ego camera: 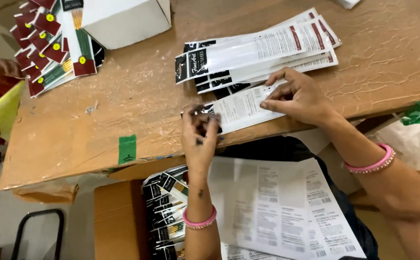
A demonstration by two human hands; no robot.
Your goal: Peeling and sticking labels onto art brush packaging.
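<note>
A long white and black brush packet [241, 107] lies near the front edge of the brown table [123, 101]. My left hand [199, 135] pinches the packet's black left end with bent fingers. My right hand [299, 96] presses its fingertips on the packet's right part, fingers spread over the white card. Just behind lies a fanned stack of similar brush packets [258, 50]. On my lap rests a white sheet of printed labels [280, 207].
A pile of red and green brush packets [53, 43] and a white cardboard box [125, 19] lie at the back left. An open carton with more packets [169, 212] stands below the table edge. Another person's hand [5, 70] shows at the left. Green tape [127, 148] marks the table edge.
</note>
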